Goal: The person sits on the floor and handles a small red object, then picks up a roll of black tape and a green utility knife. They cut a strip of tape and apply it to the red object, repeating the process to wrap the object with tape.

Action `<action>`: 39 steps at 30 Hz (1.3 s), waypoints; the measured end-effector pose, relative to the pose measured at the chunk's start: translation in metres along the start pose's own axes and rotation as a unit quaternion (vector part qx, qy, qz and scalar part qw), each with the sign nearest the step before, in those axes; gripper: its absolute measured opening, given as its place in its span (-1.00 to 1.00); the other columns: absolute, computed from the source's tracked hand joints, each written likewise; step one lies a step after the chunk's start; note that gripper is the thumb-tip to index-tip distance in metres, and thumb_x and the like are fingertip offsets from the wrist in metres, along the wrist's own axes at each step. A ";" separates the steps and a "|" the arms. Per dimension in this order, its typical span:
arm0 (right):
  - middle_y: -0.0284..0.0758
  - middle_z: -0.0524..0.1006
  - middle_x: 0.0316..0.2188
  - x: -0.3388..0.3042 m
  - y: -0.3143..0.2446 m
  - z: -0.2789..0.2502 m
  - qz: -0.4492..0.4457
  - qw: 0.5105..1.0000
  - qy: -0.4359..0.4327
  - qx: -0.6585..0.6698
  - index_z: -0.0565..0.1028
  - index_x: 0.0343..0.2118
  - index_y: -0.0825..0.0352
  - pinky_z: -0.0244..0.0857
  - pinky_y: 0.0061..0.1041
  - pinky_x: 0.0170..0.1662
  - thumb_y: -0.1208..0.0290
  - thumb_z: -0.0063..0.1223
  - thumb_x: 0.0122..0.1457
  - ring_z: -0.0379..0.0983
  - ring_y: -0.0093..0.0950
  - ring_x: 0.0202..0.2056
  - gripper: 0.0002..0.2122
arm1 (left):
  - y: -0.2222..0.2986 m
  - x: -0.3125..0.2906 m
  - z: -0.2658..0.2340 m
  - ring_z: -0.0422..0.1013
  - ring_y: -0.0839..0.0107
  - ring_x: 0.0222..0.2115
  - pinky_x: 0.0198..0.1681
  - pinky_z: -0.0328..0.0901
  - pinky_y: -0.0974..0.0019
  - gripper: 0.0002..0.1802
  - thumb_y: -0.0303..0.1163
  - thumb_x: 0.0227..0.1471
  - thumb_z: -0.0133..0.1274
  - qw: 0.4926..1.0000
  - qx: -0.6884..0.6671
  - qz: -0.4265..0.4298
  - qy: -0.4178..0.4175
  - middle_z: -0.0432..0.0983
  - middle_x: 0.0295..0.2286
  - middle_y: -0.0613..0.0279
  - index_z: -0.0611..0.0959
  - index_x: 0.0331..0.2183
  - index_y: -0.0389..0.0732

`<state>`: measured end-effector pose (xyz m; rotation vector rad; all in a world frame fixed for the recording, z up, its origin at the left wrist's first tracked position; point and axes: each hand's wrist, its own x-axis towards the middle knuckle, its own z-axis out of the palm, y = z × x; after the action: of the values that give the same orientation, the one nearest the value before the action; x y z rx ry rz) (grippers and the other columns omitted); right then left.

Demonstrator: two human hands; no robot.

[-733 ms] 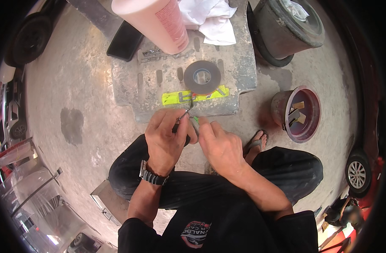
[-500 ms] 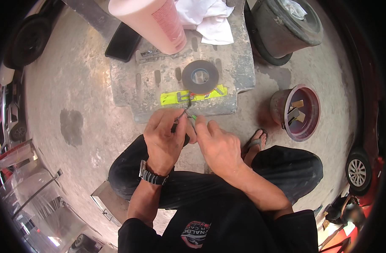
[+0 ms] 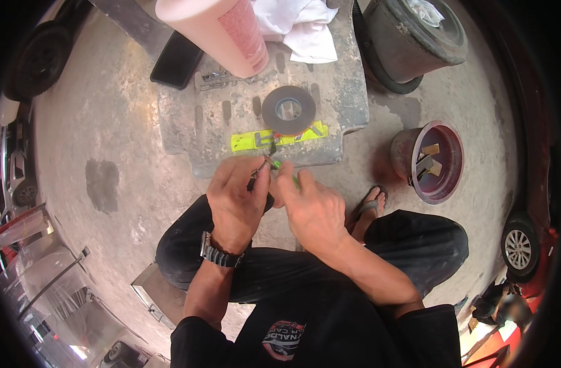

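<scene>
My left hand (image 3: pixel 236 199) is closed, pinching a small dark piece (image 3: pixel 253 180) whose kind I cannot make out. Pressed close to it, my right hand (image 3: pixel 317 211) grips a slim green-handled tool (image 3: pixel 275 164); its tip meets the small piece at the left fingertips. Just beyond the fingers, a bright yellow strip (image 3: pixel 246 141) with grey marks lies on a worn grey plastic surface (image 3: pixel 188 132). A roll of dark grey tape (image 3: pixel 271 113) rests partly over that strip.
Behind the tape stand a white tub (image 3: pixel 216 34), a black phone-like slab (image 3: pixel 176 59) and crumpled white cloth (image 3: pixel 311 40). To the right are a lidded dark bin (image 3: pixel 400 49) and a reddish bucket (image 3: pixel 404 156) with small pieces inside. Parked cars line both sides.
The green tool has turned in my right fingers, and more of its green shows at the left fingertips and above the right hand. Both hands stay close together.
</scene>
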<state>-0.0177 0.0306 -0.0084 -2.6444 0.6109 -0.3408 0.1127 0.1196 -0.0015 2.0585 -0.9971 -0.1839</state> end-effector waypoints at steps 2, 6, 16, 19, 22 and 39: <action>-0.28 0.47 -0.44 -0.001 0.000 0.000 -0.001 1.000 0.006 -0.002 0.47 0.01 0.42 0.39 -0.43 -0.56 0.46 0.11 0.09 0.49 -0.42 -0.59 -0.61 | 0.003 0.001 -0.001 0.53 0.43 -0.43 -0.33 0.43 0.41 -0.80 -0.67 -0.03 0.29 1.000 -0.005 -0.015 -0.004 0.63 -0.38 0.15 0.72 -0.28 -0.31; -0.29 0.46 -0.45 -0.003 0.001 -0.001 0.000 1.000 0.009 -0.001 0.47 0.01 0.42 0.38 -0.44 -0.57 0.46 0.11 0.09 0.48 -0.43 -0.60 -0.62 | 0.001 0.001 -0.002 0.56 0.27 -0.48 -0.43 0.46 0.30 -0.82 -0.60 0.00 0.29 1.000 -0.013 -0.018 -0.006 0.61 -0.39 0.07 0.70 -0.27 -0.28; -0.24 0.47 -0.43 0.004 -0.001 0.003 0.028 0.999 -0.005 0.046 0.45 0.02 0.43 0.39 -0.37 -0.58 0.48 0.09 0.15 0.52 -0.38 -0.60 -0.64 | 0.002 0.001 0.002 0.44 0.54 -0.46 -0.36 0.37 0.45 -0.81 -0.69 -0.02 0.28 0.999 -0.033 -0.041 0.007 0.63 -0.40 0.21 0.74 -0.28 -0.33; -0.20 0.49 -0.41 0.008 -0.002 0.007 0.045 0.997 -0.024 0.063 0.43 0.03 0.44 0.42 -0.32 -0.55 0.49 0.08 0.15 0.57 -0.32 -0.56 -0.63 | -0.002 0.000 0.003 0.43 0.55 -0.44 -0.34 0.36 0.46 -0.81 -0.69 -0.01 0.28 0.998 -0.041 -0.038 0.008 0.63 -0.40 0.22 0.74 -0.27 -0.34; -0.17 0.51 -0.37 0.010 -0.002 0.005 0.060 0.992 -0.020 0.112 0.41 0.04 0.46 0.45 -0.30 -0.52 0.52 0.08 0.13 0.59 -0.27 -0.54 -0.62 | -0.006 0.000 0.001 0.48 0.48 -0.44 -0.34 0.39 0.42 -0.81 -0.67 -0.01 0.28 0.999 -0.039 -0.021 0.010 0.63 -0.39 0.19 0.73 -0.27 -0.32; -0.15 0.51 -0.37 0.003 -0.003 0.000 0.045 0.996 -0.028 0.076 0.40 0.06 0.48 0.46 -0.31 -0.51 0.55 0.03 0.10 0.57 -0.26 -0.56 -0.58 | -0.003 0.003 0.000 0.46 0.55 -0.40 -0.29 0.38 0.45 -0.79 -0.71 -0.01 0.26 0.999 -0.032 -0.017 0.007 0.63 -0.36 0.20 0.74 -0.25 -0.34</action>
<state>-0.0141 0.0315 -0.0064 -2.4633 0.6565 -0.2749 0.1163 0.1190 -0.0028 2.0170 -0.9378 -0.2154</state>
